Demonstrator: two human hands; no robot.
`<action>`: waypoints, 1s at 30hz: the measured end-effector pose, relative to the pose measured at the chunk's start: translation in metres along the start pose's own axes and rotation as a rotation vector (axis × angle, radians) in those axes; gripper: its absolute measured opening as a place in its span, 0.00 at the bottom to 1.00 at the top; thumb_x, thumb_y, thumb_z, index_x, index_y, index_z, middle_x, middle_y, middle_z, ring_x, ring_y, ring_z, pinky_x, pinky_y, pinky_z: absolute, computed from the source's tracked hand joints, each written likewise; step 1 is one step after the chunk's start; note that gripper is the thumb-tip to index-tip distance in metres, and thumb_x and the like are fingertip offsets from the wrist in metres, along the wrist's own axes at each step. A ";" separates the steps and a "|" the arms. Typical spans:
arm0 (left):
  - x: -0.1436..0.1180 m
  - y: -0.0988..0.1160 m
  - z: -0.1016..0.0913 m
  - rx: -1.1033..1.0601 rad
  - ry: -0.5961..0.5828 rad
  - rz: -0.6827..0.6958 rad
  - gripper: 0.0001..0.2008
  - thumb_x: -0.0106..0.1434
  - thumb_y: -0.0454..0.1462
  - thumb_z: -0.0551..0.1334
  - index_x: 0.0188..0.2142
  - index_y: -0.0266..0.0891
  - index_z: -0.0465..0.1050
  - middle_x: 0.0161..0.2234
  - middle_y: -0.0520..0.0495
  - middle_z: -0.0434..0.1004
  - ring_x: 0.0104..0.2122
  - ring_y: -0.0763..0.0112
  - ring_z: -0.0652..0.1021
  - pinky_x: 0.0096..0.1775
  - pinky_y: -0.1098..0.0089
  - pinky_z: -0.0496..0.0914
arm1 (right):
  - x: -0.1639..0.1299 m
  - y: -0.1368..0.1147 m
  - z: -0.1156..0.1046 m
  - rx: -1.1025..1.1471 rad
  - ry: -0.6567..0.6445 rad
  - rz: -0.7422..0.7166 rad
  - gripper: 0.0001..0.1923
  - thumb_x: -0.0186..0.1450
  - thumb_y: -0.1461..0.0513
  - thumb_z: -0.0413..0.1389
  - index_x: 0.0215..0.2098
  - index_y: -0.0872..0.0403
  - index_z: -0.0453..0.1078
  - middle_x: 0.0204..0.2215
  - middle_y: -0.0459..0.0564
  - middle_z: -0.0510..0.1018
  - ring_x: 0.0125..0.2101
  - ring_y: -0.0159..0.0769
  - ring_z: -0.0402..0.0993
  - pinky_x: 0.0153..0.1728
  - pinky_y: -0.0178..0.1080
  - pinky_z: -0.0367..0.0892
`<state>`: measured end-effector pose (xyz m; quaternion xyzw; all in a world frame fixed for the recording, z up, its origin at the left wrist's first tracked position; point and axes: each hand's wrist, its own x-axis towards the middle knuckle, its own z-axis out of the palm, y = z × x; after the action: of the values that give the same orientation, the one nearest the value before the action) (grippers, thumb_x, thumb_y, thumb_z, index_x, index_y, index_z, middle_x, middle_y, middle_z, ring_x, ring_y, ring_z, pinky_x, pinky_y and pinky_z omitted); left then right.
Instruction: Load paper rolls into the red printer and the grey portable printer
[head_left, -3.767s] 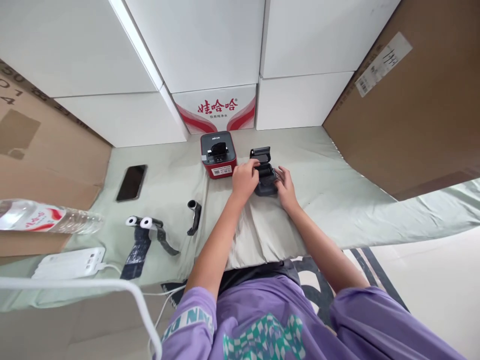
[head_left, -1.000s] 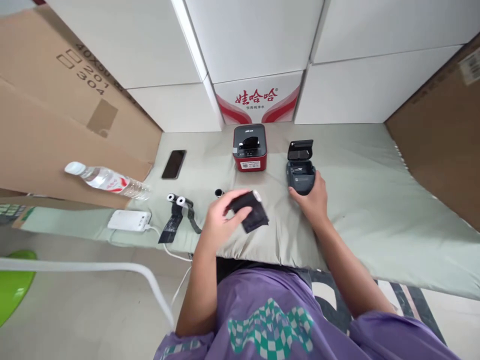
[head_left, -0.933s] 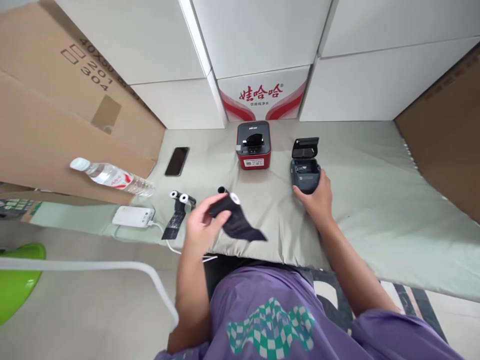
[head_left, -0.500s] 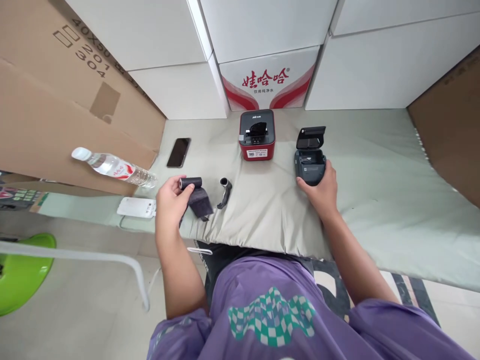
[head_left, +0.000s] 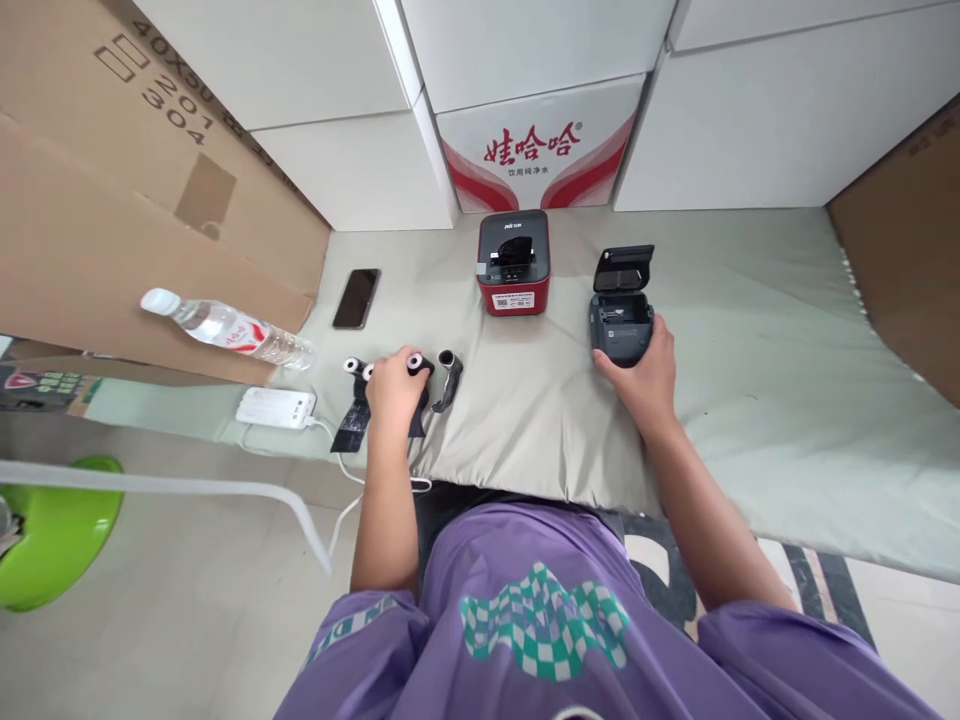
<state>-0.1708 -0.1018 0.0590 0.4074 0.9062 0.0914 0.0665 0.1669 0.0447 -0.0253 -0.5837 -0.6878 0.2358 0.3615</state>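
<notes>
My left hand [head_left: 391, 385] is closed around a black roll of film-like ribbon [head_left: 422, 366] with a white core, stood nearly upright by the table's front edge; its loose end hangs down. Just left stands another black roll [head_left: 352, 368] with a dark strip [head_left: 349, 430] trailing from it, and a further white core shows partly behind my fingers. To the right is a single black roll [head_left: 448, 380] with a short tail. My right hand [head_left: 646, 372] grips the lower right of a dark portable printer [head_left: 621, 325], whose lid [head_left: 624, 268] is raised, showing the inner bay.
A red and black desktop printer [head_left: 514, 262] stands at the back centre. A phone [head_left: 357, 298], a leaning water bottle [head_left: 229, 328] and a white power bank with a cable [head_left: 275, 407] are on the left. Cardboard [head_left: 142, 200] and white boxes [head_left: 536, 150] wall the table.
My left hand has moved right and set the roll it held upright among the others, its palm now over them. My right hand still grips the printer in the same place.
</notes>
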 end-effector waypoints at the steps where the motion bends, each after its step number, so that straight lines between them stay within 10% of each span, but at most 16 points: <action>1: -0.001 -0.001 0.000 -0.014 0.011 0.005 0.20 0.62 0.46 0.66 0.53 0.48 0.80 0.47 0.40 0.82 0.50 0.50 0.78 0.49 0.59 0.71 | 0.000 0.000 0.000 0.000 -0.002 0.004 0.55 0.55 0.49 0.66 0.72 0.56 0.47 0.64 0.65 0.62 0.64 0.59 0.60 0.65 0.59 0.58; 6: 0.006 -0.030 -0.014 -0.062 0.243 -0.056 0.24 0.66 0.47 0.62 0.59 0.41 0.76 0.54 0.40 0.80 0.55 0.49 0.74 0.55 0.57 0.69 | 0.000 -0.001 -0.001 -0.010 0.005 -0.007 0.55 0.55 0.49 0.67 0.72 0.57 0.49 0.62 0.66 0.64 0.63 0.58 0.62 0.64 0.59 0.59; 12: 0.012 -0.053 -0.011 0.058 0.074 -0.050 0.18 0.62 0.43 0.66 0.52 0.45 0.82 0.49 0.39 0.82 0.54 0.45 0.74 0.48 0.56 0.71 | 0.001 0.000 -0.001 -0.023 0.018 -0.020 0.53 0.55 0.47 0.66 0.70 0.57 0.50 0.61 0.66 0.64 0.62 0.58 0.62 0.63 0.59 0.59; 16: 0.005 -0.057 -0.009 -0.020 0.187 -0.028 0.16 0.63 0.41 0.65 0.49 0.44 0.82 0.44 0.40 0.82 0.48 0.50 0.77 0.47 0.58 0.71 | 0.001 -0.002 -0.002 -0.024 0.011 -0.015 0.53 0.55 0.48 0.67 0.70 0.57 0.51 0.60 0.65 0.66 0.62 0.58 0.63 0.63 0.59 0.60; 26: -0.013 -0.066 -0.029 -0.753 0.611 0.045 0.18 0.67 0.46 0.63 0.49 0.37 0.79 0.44 0.44 0.81 0.34 0.70 0.77 0.33 0.72 0.71 | 0.000 -0.001 0.000 0.006 0.038 -0.040 0.53 0.54 0.47 0.67 0.70 0.58 0.53 0.60 0.65 0.67 0.61 0.58 0.63 0.63 0.60 0.61; 30: -0.025 -0.044 -0.030 -1.048 0.616 0.078 0.24 0.67 0.54 0.62 0.50 0.37 0.76 0.40 0.45 0.78 0.27 0.75 0.74 0.25 0.74 0.69 | -0.001 0.002 -0.001 -0.010 0.143 -0.206 0.51 0.56 0.48 0.66 0.70 0.58 0.53 0.65 0.68 0.60 0.67 0.61 0.56 0.66 0.63 0.56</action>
<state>-0.1923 -0.1522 0.0802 0.3082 0.7024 0.6415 -0.0106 0.1689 0.0442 -0.0263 -0.5271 -0.7176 0.1518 0.4292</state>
